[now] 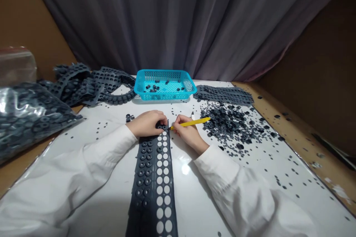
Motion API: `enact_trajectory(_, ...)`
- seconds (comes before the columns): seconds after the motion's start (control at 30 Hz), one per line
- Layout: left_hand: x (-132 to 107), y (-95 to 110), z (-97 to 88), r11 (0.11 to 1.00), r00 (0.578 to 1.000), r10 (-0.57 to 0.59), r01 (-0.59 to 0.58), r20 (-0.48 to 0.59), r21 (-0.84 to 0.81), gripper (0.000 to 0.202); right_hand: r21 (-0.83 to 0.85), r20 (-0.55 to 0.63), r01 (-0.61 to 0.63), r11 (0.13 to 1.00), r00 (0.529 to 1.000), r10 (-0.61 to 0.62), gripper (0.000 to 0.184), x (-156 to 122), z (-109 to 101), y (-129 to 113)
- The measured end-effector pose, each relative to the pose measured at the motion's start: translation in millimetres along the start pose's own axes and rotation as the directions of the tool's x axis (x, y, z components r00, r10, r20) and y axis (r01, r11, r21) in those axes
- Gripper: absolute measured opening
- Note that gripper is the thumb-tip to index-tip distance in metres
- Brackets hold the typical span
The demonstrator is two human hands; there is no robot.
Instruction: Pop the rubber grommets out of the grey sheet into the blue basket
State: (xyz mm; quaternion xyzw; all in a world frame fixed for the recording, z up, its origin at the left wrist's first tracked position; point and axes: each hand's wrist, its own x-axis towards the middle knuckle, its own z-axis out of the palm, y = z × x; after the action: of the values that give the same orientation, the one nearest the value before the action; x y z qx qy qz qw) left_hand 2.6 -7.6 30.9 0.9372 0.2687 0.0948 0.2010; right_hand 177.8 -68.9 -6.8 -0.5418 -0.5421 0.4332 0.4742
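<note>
Far left of the left hand (147, 123), a brown wall (16, 14) rises beyond a clear bag (30, 118) full of dark rings. Nearer that hand, a heap of perforated sheets (72, 85) sprawls over the back of the glossy white counter (194, 200). The left hand grips the far end of the black strip (154, 177), which runs below it towards the body. Beyond both hands sits a blue basket (165, 96), before a grey curtain (167, 18). The right hand (189, 133) grasps a yellow tool (193, 122), its tip at the strip. Right of it, scattered black bits (230, 122) litter the counter towards its brown border (294, 137).
</note>
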Motion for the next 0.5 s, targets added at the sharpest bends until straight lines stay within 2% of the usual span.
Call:
enact_trajectory(0.27, -2, 7, 0.1, 0.992, 0.999, -0.030, 0.026, 0.030, 0.122, 0.015, -0.083, 0.032, 0.023, 0.996, 0.999, -0.021, 0.013, 2, -1, -3)
enact_trajectory(0.5, -3, 24, 6.6, 0.910, 0.995, -0.059, 0.021, 0.078, 0.413, 0.015, -0.134, 0.050, 0.026, 0.991, 0.999, -0.019, 0.014, 2, 1, -9)
